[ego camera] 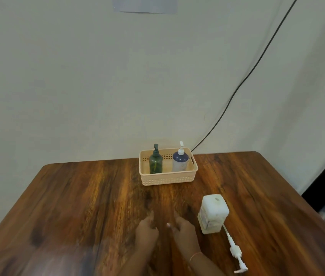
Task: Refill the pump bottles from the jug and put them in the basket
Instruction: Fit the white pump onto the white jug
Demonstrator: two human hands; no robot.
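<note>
A beige slotted basket (167, 179) stands at the table's far edge. Inside it, a dark green pump bottle (155, 163) is upright on the left and a blue-topped white pump bottle (180, 161) on the right. A square white jug (213, 213) stands near right, its top hole uncovered. Its white pump head with long tube (235, 251) lies flat on the table just beyond the jug's near corner. My left hand (146, 232) and right hand (183, 231) hover low over the table's middle, blurred, fingers apart, holding nothing.
The brown wooden table (78, 206) meets a pale wall. A black cable (243, 80) runs down the wall behind the basket. A bangle sits on my right wrist.
</note>
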